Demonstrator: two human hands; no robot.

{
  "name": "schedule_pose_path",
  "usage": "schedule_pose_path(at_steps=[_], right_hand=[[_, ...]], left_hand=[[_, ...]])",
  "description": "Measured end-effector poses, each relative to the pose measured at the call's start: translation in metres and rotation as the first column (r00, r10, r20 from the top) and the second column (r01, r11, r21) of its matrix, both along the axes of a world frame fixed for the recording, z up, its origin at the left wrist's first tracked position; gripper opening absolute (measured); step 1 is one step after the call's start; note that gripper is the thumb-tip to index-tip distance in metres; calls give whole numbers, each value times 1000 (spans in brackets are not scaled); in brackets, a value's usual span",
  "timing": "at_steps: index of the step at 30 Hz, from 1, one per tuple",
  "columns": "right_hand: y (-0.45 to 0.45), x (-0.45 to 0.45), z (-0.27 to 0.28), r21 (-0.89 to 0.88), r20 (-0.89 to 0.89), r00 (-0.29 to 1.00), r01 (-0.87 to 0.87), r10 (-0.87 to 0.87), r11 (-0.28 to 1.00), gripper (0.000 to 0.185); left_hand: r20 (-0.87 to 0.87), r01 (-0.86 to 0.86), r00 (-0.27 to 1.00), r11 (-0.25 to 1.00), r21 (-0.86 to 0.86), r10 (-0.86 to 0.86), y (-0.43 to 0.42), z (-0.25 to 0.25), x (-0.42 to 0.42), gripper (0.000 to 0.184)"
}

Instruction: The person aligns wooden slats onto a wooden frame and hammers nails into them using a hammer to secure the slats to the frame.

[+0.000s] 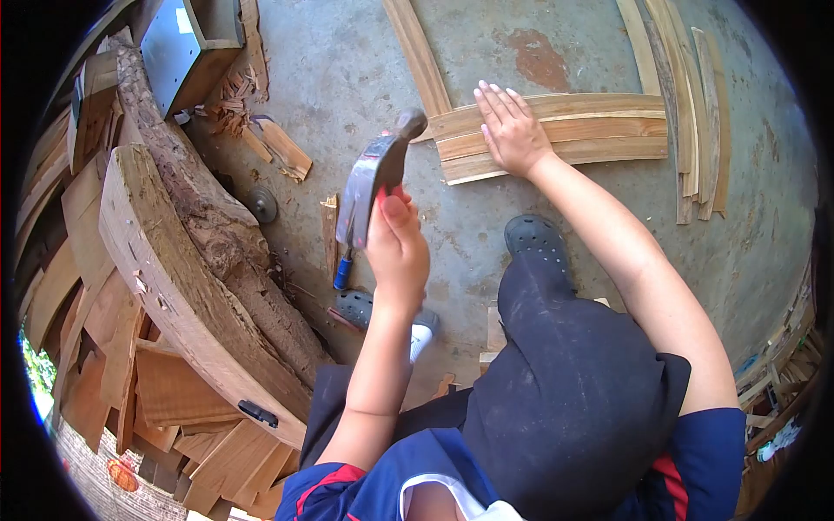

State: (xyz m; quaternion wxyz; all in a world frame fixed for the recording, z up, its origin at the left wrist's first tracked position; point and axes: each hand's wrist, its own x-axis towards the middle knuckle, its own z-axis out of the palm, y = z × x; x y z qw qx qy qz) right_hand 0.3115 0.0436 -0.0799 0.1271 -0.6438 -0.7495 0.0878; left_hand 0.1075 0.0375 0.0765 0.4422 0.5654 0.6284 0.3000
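My left hand (395, 252) is closed around the handle of a claw hammer (375, 169), raised above the floor. The hammer's round striking face points away from me and its claw points back toward me. A bit of red shows on the handle, and the rest is hidden by my fingers and arm. My right hand (517, 135) lies flat, fingers stretched out, on a panel of narrow wooden slats (599, 130) set side by side. Under the panel's left end, a long wooden strip (421, 56) runs away from me; another strip (640, 43) meets its right end.
Several loose strips (695, 113) lie right of the panel. At my left are a thick plank (191, 252), a rough log (200, 200) and piled wood pieces (234, 460). A blue-handled tool (343, 271) lies near my left shoe (354, 306). A box-like object (178, 56) stands at the far left.
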Motion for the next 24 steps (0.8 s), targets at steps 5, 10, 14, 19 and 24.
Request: schedule_pose_path(at_steps=[5, 10, 14, 19, 24], right_hand=[[-2, -2, 1, 11, 0, 1000, -8, 8, 1000, 52], [0, 0, 1, 12, -13, 1000, -4, 4, 1000, 53], [1, 1, 3, -18, -18, 1000, -3, 3, 1000, 55], [1, 0, 1, -10, -13, 1000, -2, 2, 1000, 55], [1, -1, 1, 17, 6, 1000, -4, 4, 1000, 53]], left_hand=[[-490, 243, 837, 968, -65, -243, 15, -76, 16, 32], [-382, 150, 909, 986, -69, -165, 4, -65, 1, 34], [-335, 139, 927, 985, -103, -166, -13, -37, -5, 35], [-328, 100, 929, 968, -229, -173, -30, -41, -8, 37], [-307, 109, 934, 966, -234, -180, -24, -25, 0, 34]])
